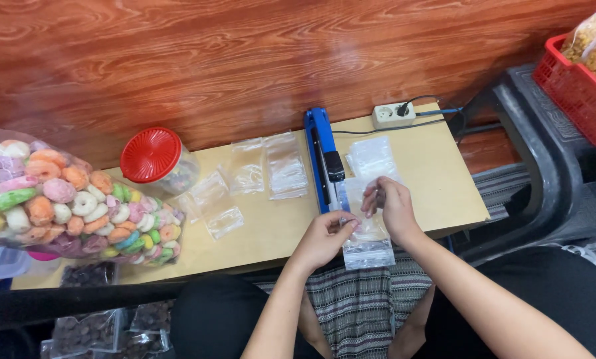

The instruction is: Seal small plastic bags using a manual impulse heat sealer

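A small clear zip bag (367, 229) is pinched at its edges by both the left hand (324, 236) and right hand (392, 206), just right of the blue heat sealer (321, 159), handling apparently under way; further empty bags (271, 166) lie well to the left

On the counter (437, 166), the heat sealer (321, 159) lies between loose bags (271, 166) leftward and a power strip (393, 114) behind-right.
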